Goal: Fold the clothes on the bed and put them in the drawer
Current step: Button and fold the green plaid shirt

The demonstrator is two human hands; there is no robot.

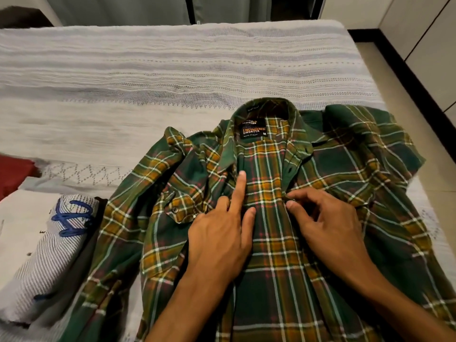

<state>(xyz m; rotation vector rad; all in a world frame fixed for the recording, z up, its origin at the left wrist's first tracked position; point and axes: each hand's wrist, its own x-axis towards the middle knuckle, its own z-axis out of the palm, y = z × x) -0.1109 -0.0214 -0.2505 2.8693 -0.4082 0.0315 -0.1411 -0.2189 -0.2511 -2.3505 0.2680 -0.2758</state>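
A green and orange plaid shirt (345,174) lies front up on the bed (148,82), collar toward the far side, its black neck label showing. My left hand (219,233) rests on the shirt's left front panel with the index finger stretched out along the placket. My right hand (323,223) pinches the right placket edge at a button just below the open collar. Both sleeves spread out to the sides.
A folded white and blue striped garment (51,248) sits on a pile of clothes at the left. A dark red cloth (12,174) lies at the far left edge. The bed's right edge meets a tiled floor (394,70) and a white cabinet wall.
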